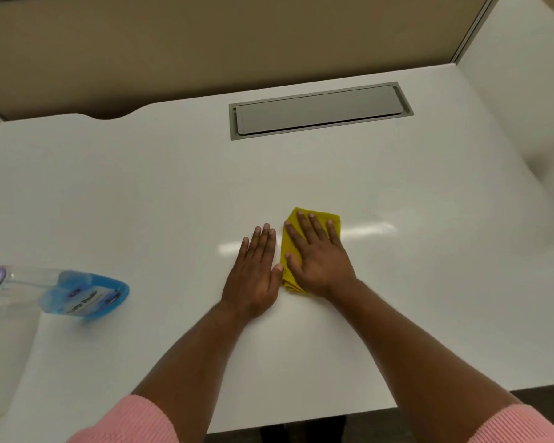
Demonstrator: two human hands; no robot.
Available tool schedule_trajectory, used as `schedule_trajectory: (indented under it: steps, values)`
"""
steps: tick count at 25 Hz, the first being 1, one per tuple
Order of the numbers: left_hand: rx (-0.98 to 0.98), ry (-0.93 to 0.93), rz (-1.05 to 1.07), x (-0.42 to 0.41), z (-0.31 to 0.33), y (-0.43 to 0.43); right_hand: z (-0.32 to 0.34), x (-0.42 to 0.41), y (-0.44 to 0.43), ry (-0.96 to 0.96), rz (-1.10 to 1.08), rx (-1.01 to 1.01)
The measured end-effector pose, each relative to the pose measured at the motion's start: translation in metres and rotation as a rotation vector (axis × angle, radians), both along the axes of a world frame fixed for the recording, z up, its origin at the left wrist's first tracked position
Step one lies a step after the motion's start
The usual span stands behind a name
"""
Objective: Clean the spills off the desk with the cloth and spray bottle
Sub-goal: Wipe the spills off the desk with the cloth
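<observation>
right hand (317,260): we press it flat, fingers spread, on the folded yellow cloth (311,219) mid-desk
left hand (253,276): flat and empty on the white desk (141,187), just beside the cloth
risk: we see no spill; wiping blind could miss it
spray bottle (80,294): on its side, far left, well apart
obstacles: only the grey cable hatch (320,110) behind

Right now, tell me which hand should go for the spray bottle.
Left. The left hand lies flat and free on the desk, nearer the spray bottle at far left; the right hand presses the cloth.
</observation>
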State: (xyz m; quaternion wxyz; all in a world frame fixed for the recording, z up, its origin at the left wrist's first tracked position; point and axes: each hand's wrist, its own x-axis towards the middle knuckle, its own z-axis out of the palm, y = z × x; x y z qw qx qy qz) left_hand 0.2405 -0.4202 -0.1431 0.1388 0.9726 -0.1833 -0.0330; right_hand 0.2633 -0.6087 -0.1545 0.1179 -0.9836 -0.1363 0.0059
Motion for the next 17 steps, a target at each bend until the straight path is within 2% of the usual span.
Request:
schedule_trajectory:
  steps: [5,10,14,17]
  values:
    - [0.067,-0.014,0.134,0.016,0.005,0.047,0.002,0.033,-0.033,0.010,-0.108,-0.009]
    - [0.061,0.025,0.185,0.033,-0.004,0.070,0.004,0.087,-0.029,0.026,-0.211,-0.008]
    - [0.020,0.008,0.183,0.037,-0.008,0.073,0.005,0.128,-0.001,0.047,-0.192,0.002]
    - [0.000,-0.015,0.191,0.036,-0.009,0.073,0.007,0.149,0.050,0.059,-0.089,0.006]
